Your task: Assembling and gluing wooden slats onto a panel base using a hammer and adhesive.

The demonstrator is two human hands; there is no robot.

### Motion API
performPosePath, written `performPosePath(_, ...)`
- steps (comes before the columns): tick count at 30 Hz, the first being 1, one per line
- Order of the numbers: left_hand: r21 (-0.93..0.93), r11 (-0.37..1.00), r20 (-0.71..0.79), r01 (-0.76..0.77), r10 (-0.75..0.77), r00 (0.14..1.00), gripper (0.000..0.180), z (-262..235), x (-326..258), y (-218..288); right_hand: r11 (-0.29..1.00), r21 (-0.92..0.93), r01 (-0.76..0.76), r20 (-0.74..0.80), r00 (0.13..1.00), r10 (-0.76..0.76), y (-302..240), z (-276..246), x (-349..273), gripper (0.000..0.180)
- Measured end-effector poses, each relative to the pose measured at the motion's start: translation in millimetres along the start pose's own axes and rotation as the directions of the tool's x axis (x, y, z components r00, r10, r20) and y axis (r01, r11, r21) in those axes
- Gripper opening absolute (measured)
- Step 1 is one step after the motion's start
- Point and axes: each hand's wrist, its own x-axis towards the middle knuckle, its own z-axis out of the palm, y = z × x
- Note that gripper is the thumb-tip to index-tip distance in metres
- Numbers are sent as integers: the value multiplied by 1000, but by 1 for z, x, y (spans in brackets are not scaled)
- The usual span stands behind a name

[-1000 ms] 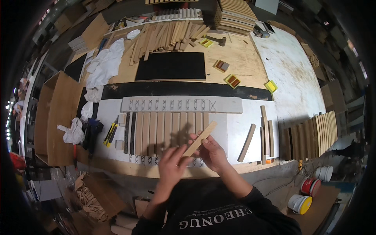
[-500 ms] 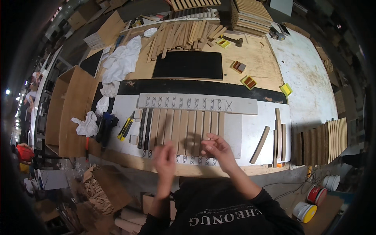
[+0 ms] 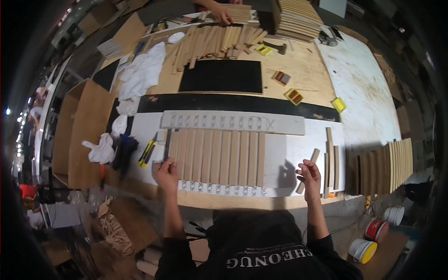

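My left hand is at the left end of a row of wooden slats, its fingers bunched at the near end of the leftmost slat. A thin dark strip runs down to these fingertips, which hide whatever they may grip. My right hand hovers at the right with curled fingers apart and nothing seen between them. Behind it lies a loose slanted slat, partly covered by the hand. The row lies side by side between a pale board with pen-marked crosses and similar marks along the near edge.
Several loose slats lie at the right, beside a standing stack of slats. A yellow-black cutter and white cloth are left. Beyond a black panel, another person's hand reaches over a slat pile.
My hands have moved apart, left to the row's left end and right toward the loose slats. A slat now covers one of the two dark strips. Another person's hand has appeared at the far side.
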Motion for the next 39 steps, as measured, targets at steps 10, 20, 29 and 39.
performPosePath(10, 28, 1000, 117, -10, 6, 993, 17, 7, 32, -28, 512, -859, 20, -160, 939, -304, 16, -32, -7, 48)
performPosePath(20, -716, 696, 302, -59, 385, 872, 25, 18, -76, 140, 995, 70, -73, 188, 980, 59, 7, 9, -5, 33)
performPosePath(29, -308, 864, 281, -398, 482, 830, 36, -10, -86, 209, 936, 133, -325, 617, 766, 179, -1, 95, -37, 24)
performPosePath(39, 216, 969, -77, -123, 142, 987, 22, -54, -5, 28, 944, 154, -291, 634, 762, 132, -3, 102, -34, 35)
